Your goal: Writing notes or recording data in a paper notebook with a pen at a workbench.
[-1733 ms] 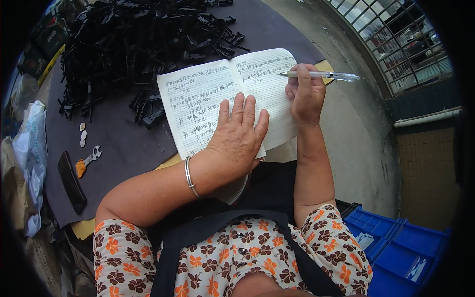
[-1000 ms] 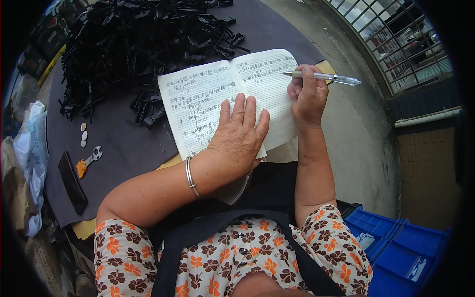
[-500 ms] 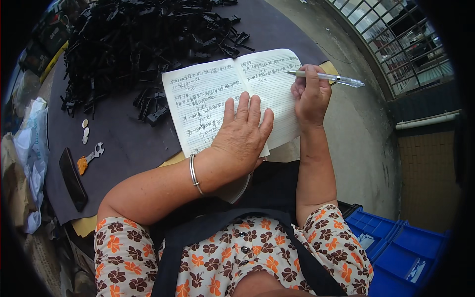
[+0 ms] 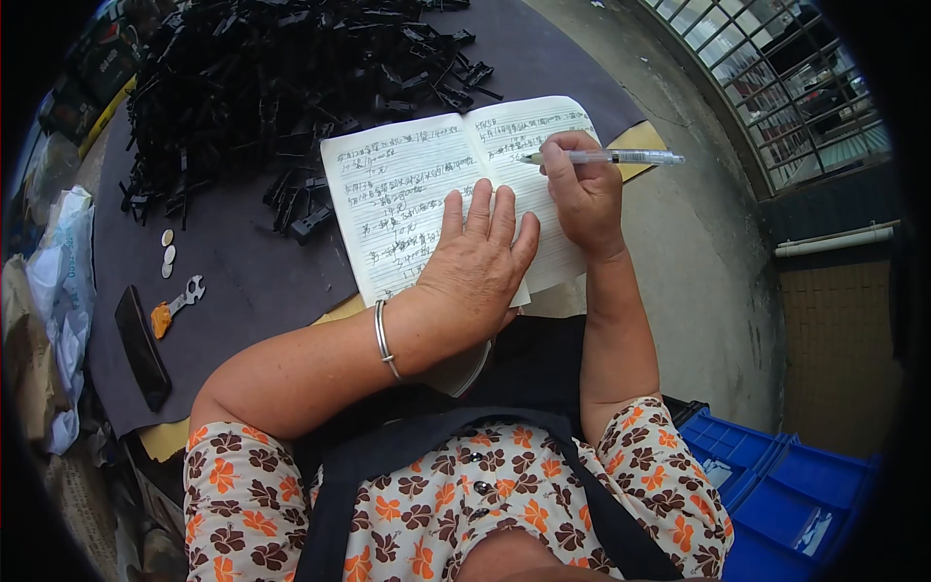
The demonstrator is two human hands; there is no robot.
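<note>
An open notebook (image 4: 543,219) with lined pages lies at the near edge of the table, handwriting on both pages. Flat across the lower middle of it rests my left hand (image 4: 473,260), fingers spread, with a silver bangle at the wrist. My right hand (image 4: 585,199) is closed around a clear pen (image 4: 630,155), whose tip is over the upper part of the right page, just below the written lines. Whether the tip touches the paper I cannot tell.
A heap of black plastic parts (image 4: 281,78) covers the far left of the dark tabletop (image 4: 233,281). At left lie a black phone-like slab (image 4: 143,347), a small wrench with an orange handle (image 4: 177,307) and small pale discs (image 4: 169,255). Blue crates (image 4: 800,495) stand at lower right.
My right hand has moved left and slightly down with the pen, bringing its tip further in over the right page. My left hand stays almost still on the notebook.
</note>
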